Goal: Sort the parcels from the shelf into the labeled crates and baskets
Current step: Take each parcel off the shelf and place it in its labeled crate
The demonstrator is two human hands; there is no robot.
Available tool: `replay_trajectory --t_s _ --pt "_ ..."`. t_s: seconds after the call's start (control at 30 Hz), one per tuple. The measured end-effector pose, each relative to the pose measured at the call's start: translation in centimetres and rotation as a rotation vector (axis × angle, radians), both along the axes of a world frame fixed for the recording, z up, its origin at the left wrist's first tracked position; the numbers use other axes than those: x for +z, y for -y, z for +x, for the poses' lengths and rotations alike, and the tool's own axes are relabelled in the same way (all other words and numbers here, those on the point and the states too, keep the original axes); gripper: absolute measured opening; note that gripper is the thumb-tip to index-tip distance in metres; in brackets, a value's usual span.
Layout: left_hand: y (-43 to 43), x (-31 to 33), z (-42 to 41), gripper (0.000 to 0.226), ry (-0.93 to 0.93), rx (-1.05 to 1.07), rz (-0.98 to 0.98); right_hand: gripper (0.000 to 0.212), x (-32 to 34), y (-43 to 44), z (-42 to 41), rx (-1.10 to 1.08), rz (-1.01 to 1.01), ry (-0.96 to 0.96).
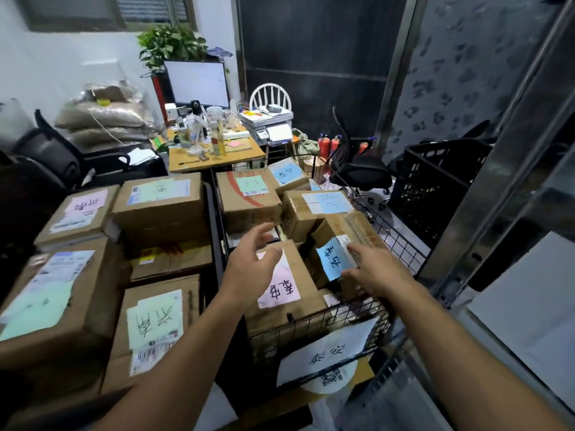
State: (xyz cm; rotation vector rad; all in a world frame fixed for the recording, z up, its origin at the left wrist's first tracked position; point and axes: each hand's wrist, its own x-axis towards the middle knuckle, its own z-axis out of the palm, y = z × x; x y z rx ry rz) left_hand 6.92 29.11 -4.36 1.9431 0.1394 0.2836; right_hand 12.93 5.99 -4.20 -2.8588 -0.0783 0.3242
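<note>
Both hands reach over the wire basket (407,253), which is packed with cardboard parcels; the left hand (250,269) hovers with fingers spread wide just above the pink-labelled parcel (286,303), holding nothing; the right hand (378,275) lays loosely straight fingers against the tilted blue-labelled parcel (331,259) just beside it; more labelled parcels (155,321) are stacked to the left; a black crate (435,188) stands beyond the basket, to the right
</note>
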Motion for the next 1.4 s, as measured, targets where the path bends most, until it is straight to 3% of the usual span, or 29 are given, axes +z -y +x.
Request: replay_trajectory --t_s 0.5,0.8,1.1,1.4 --pt "0.5 0.4 -5.3 0.047 0.116 -0.054 0.295 0.057 0.1 1.0 -5.8 0.024 0.031 0.295" --pt "-0.2 1.0 -8.6 0.049 0.205 -0.161 0.692 0.055 1.0 0.3 -13.2 -0.007 -0.044 0.404" --pt "1.2 -0.7 -15.0 0.055 0.25 -0.414 0.935 0.052 -1.9 0.7 -25.9 -0.247 -0.117 0.317" --pt "9.3 -3.6 -22.4 0.052 0.297 -0.783 0.914 0.053 -4.6 5.4 -42.1 -0.65 -0.203 0.175"
